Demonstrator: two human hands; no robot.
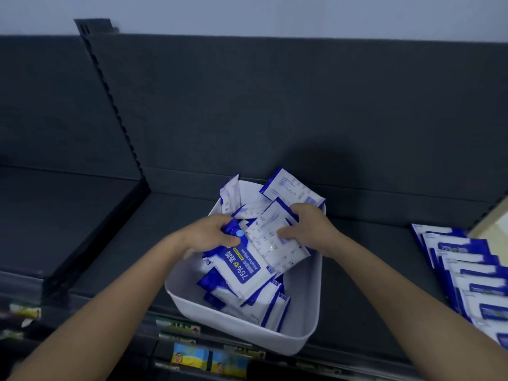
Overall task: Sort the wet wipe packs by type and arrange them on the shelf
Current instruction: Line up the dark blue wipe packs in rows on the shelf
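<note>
The person's left hand is curled round the far end of a blue-and-white plastic wet wipe pack with a "75%" label, thumb close to the round pale-blue tab on its face. The pack slopes down from that hand towards the person and lies on top of a heap of similar blue-and-white packs. Just to the right of it, the right hand grips a second wipe pack turned to its white printed back, with the thumb on top and the fingers wrapped over the far edge. The two held packs overlap between the hands. Both hands are inside a white rectangular plastic bin, which sits on a dark grey shelf. Beyond the right hand another white-backed pack leans over the bin's far rim. Well out to the right of the right forearm, a row of blue-and-white packs lies overlapping on the same shelf. Below the left forearm, on a lower level, lie some yellow-and-blue packets, too blurred to read.
</note>
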